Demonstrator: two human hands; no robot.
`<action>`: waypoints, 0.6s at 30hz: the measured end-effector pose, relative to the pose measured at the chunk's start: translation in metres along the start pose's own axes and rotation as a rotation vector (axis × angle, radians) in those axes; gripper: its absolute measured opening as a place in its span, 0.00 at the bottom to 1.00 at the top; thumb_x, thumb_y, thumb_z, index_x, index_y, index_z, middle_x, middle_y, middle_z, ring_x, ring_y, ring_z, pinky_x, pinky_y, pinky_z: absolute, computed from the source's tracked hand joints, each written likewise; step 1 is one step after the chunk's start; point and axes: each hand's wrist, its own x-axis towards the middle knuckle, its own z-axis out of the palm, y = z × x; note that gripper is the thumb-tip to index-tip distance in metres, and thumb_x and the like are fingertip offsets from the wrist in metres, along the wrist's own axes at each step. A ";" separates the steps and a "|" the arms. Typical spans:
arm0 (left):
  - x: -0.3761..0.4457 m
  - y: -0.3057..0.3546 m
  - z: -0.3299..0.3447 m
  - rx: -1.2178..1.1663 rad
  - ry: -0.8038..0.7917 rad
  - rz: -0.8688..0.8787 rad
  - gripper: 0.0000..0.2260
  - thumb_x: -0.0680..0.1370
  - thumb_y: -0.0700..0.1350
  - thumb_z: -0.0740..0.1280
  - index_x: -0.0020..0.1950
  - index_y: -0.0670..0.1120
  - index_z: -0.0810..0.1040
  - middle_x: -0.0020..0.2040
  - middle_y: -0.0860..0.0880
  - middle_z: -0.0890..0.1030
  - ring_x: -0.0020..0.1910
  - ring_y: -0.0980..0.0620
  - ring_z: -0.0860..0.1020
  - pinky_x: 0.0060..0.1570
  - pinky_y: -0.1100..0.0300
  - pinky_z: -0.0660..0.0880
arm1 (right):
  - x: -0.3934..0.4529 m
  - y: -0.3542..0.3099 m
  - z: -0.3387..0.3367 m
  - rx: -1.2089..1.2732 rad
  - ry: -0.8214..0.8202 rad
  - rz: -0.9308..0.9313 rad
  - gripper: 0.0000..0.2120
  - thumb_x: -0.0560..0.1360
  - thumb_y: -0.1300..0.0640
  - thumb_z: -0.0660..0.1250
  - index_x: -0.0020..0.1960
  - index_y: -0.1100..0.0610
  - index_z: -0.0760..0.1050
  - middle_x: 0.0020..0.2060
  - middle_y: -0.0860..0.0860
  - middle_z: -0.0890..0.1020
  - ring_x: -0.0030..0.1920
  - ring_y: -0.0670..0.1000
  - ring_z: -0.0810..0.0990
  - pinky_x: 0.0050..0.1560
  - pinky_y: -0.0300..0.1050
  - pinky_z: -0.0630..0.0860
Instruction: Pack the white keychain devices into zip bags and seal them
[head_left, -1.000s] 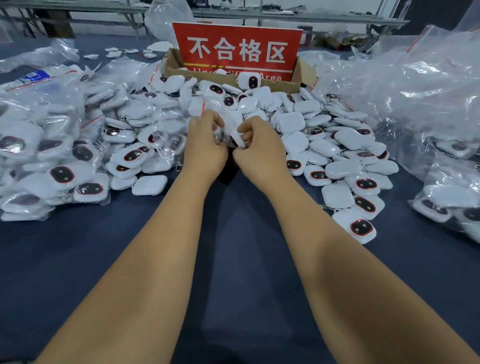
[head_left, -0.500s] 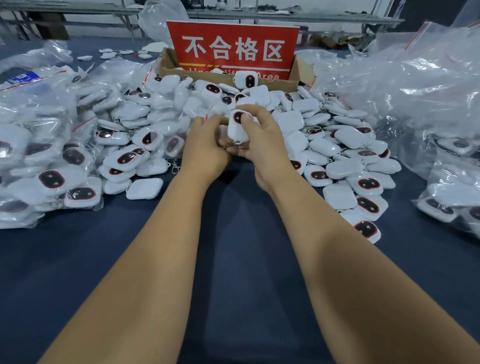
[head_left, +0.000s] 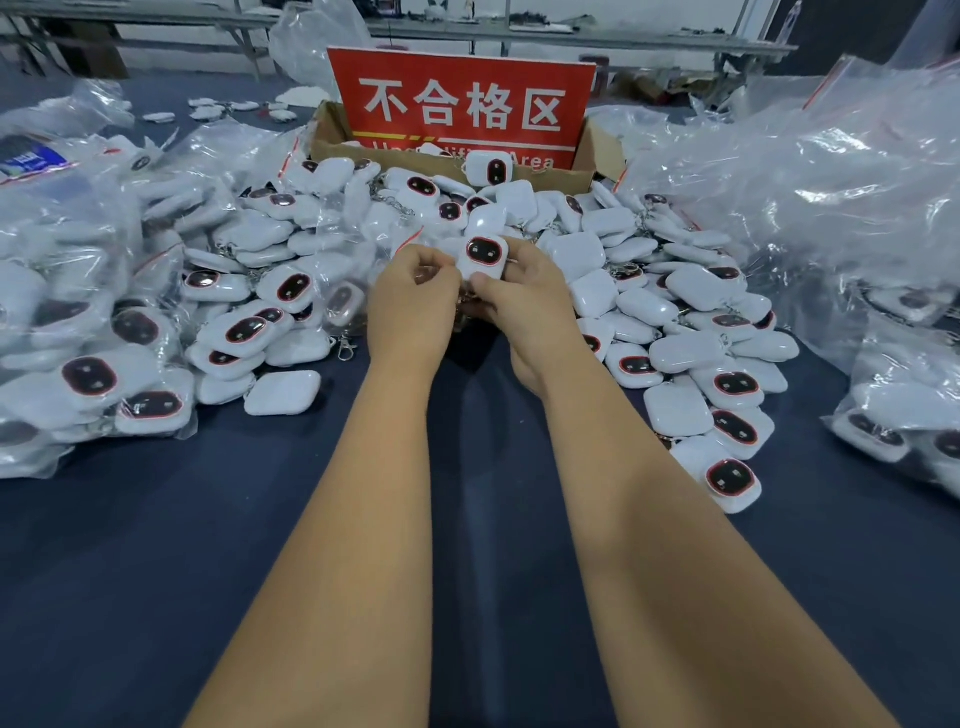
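Nearest to me, two bare forearms reach out over the dark blue table cloth (head_left: 156, 597) and meet at the hands. My left hand (head_left: 410, 306) is curled with its fingertips (head_left: 431, 270) pinched together just left of the white keychain device (head_left: 482, 258); I cannot tell whether they hold a clear zip bag or only touch the device's edge. My right hand (head_left: 524, 301) grips that device, thumb (head_left: 491, 285) pressed under its lower edge and the other fingers wrapped behind its right side, so it stands upright with its dark, red-rimmed oval face toward me. Something metallic, likely its key ring, hangs blurred just below the thumb between the two hands. Right of my right fingers spreads a heap of loose devices (head_left: 691, 322), some face up, some showing plain white backs, trailing toward me along the cloth. Left of my left fingers lies a pile of bagged devices (head_left: 104, 364) in clear plastic, and one loose device (head_left: 283, 392) sits alone at its near edge. Beyond the fingertips more devices are banked against a cardboard box (head_left: 332, 140), in which a red sign (head_left: 462, 104) with white Chinese characters stands upright. Far right of the hands, a big mound of crumpled clear zip bags (head_left: 831, 197) rises, with a few bagged devices at its foot.
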 end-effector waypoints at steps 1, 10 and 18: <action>0.000 0.001 0.001 -0.033 -0.014 -0.010 0.06 0.74 0.41 0.65 0.44 0.53 0.78 0.41 0.52 0.81 0.36 0.55 0.78 0.38 0.59 0.76 | 0.000 0.000 0.000 0.021 -0.002 0.011 0.15 0.76 0.73 0.64 0.54 0.54 0.75 0.51 0.56 0.84 0.50 0.54 0.83 0.52 0.50 0.82; -0.006 0.004 0.013 -0.173 -0.006 -0.031 0.09 0.79 0.42 0.63 0.42 0.55 0.76 0.41 0.55 0.80 0.35 0.62 0.77 0.29 0.72 0.71 | -0.001 0.002 0.002 -0.019 -0.033 -0.020 0.18 0.74 0.72 0.65 0.55 0.51 0.76 0.52 0.59 0.84 0.47 0.53 0.83 0.46 0.46 0.82; -0.005 0.006 0.012 -0.205 -0.059 -0.096 0.06 0.77 0.42 0.64 0.40 0.45 0.77 0.37 0.47 0.78 0.35 0.52 0.74 0.31 0.66 0.71 | -0.001 0.003 0.002 -0.066 -0.062 -0.034 0.23 0.75 0.74 0.61 0.54 0.48 0.77 0.48 0.55 0.85 0.48 0.52 0.84 0.47 0.45 0.82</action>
